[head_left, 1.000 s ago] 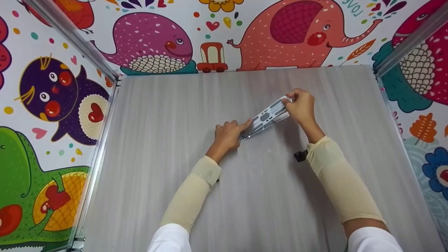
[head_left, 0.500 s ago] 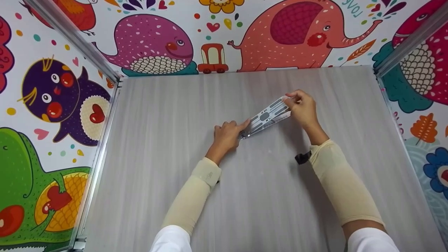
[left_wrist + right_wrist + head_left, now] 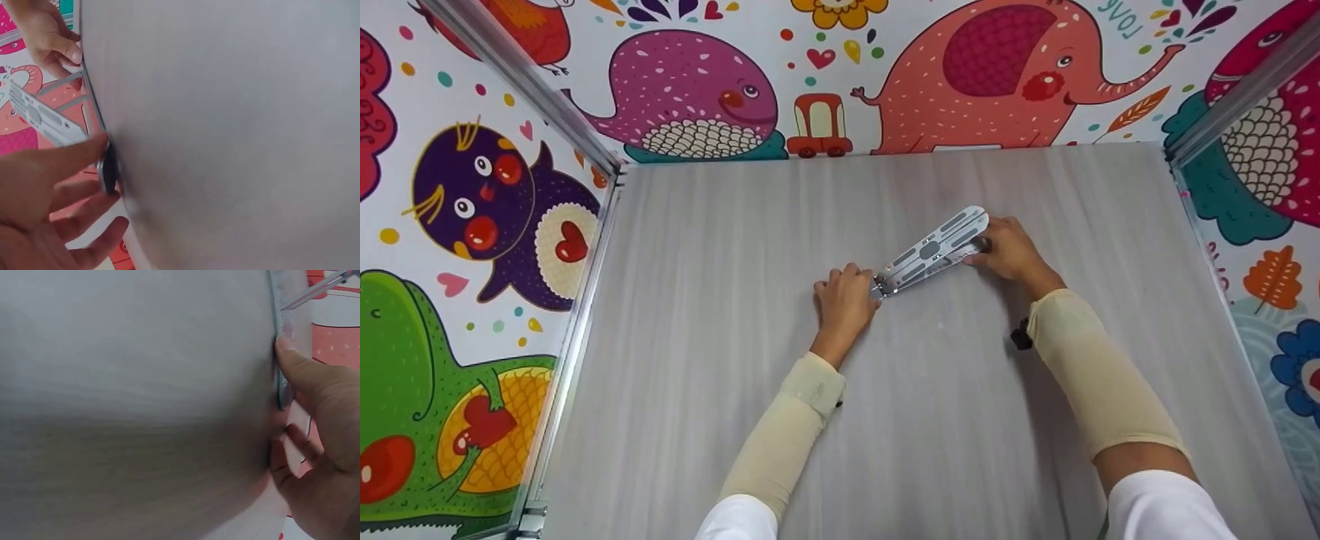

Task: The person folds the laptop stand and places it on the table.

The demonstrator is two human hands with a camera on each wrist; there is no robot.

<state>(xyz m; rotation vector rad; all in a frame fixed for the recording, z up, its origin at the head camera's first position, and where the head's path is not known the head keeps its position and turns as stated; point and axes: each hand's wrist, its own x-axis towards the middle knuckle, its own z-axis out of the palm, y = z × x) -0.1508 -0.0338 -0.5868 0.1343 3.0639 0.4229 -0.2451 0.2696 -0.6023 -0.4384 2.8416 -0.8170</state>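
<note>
A silver folding laptop stand (image 3: 934, 244) with slotted arms lies slantwise on the table, its upper arm raised off the lower part in a narrow V. At the hinged end my left hand (image 3: 844, 301) grips it; the left wrist view shows the thumb and fingers about its dark end piece (image 3: 107, 169). My right hand (image 3: 1011, 249) pinches the far end of the lower part, below the free tip of the upper arm. In the right wrist view the thumb (image 3: 292, 360) lies on the base bar (image 3: 278, 320). The left fingers hide part of the hinge.
The grey wood-grain table (image 3: 720, 247) lies under both arms. Cartoon-printed walls (image 3: 825, 75) stand behind it and at both sides, with metal rails (image 3: 574, 315) along the edges. A black wrist camera (image 3: 1021, 334) hangs at the right wrist.
The right hand has left the upper arm's tip and moved down to the lower part's end. The left index finger has drawn back from the upper arm toward the hinge.
</note>
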